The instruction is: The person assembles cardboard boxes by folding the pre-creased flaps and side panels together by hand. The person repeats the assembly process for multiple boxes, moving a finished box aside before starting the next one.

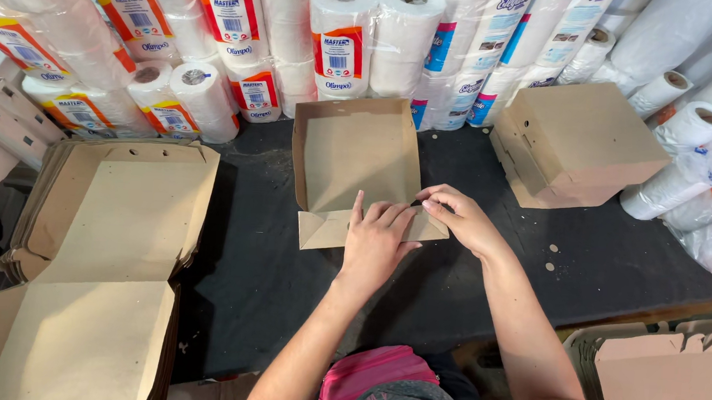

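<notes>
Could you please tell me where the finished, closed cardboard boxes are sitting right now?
In the head view, the closed cardboard boxes sit stacked at the table's far right, beside the wrapped paper rolls and right of the half-folded box.

Matt brown cardboard forms the half-folded box (357, 163), its front flap pressed flat under the bare left hand (376, 241) and right hand (460, 219). Left of the box, a stack of flat blanks (116, 210) shows the same dull kraft finish, as does the finished box (578, 143) to its right. Behind, paper rolls (341, 38) gleam in glossy plastic wrap. The tabletop (254, 243) looks dark and matt, possibly rubber.
</notes>
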